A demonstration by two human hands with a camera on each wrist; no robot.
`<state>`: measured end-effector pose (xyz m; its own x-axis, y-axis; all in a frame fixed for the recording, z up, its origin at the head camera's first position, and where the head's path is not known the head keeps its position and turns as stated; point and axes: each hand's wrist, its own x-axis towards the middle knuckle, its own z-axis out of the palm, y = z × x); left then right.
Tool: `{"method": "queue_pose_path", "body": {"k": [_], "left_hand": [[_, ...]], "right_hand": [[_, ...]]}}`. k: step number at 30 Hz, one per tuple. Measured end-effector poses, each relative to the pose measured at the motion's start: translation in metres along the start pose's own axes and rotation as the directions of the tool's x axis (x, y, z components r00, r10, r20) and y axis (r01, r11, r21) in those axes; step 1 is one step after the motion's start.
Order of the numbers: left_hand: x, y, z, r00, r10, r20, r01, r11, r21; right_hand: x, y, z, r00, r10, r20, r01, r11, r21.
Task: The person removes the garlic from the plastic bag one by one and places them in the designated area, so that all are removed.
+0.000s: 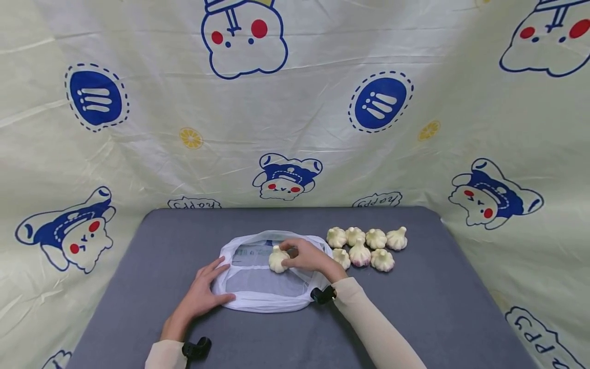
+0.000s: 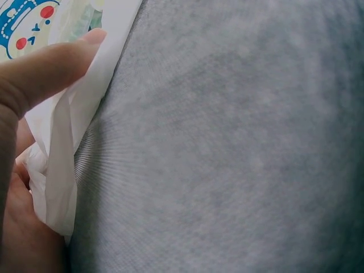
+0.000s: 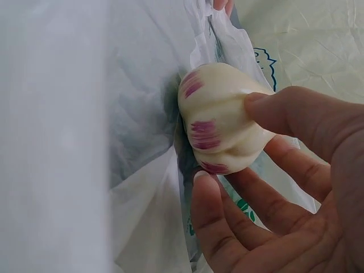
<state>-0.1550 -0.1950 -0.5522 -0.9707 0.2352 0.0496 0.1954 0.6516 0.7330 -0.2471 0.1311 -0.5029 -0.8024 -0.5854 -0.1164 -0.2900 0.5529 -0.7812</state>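
Note:
A white plastic bag (image 1: pixel 262 302) lies on the grey table with its mouth spread wide. At its left rim is my left hand (image 1: pixel 203 289), fingers and thumb apart along the edge. In the left wrist view the bag's edge (image 2: pixel 62 170) passes between the thumb (image 2: pixel 62 65) and the fingers, which are partly hidden. My right hand (image 1: pixel 306 254) pinches a garlic bulb (image 1: pixel 277 260) over the bag's opening. The right wrist view shows that bulb's purple-streaked side (image 3: pixel 219 122) between thumb and fingers, close to the white plastic (image 3: pixel 151 210).
Several more garlic bulbs (image 1: pixel 375 239) sit in two rows on the grey table (image 1: pixel 415 318), right of the bag. The nearest one (image 1: pixel 341 259) is close by the bag's right rim. A printed curtain (image 1: pixel 313 113) hangs behind the table.

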Motion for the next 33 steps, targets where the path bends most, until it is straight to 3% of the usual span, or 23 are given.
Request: {"method": "queue_pose_path", "body": {"k": [14,33], "left_hand": [[-0.002,-0.002,-0.003,1.0,0.022,-0.013,-0.021,0.999,0.024],[-0.003,0.002,-0.001,0.998,0.054,-0.032,-0.054,0.998,0.027]], "right_hand": [[-0.006,-0.006,0.009,0.995,0.039,-0.087,-0.029,0.994,0.107],[-0.028,-0.011,0.008,0.982,0.007,-0.186,0.023,0.987,0.161]]}}
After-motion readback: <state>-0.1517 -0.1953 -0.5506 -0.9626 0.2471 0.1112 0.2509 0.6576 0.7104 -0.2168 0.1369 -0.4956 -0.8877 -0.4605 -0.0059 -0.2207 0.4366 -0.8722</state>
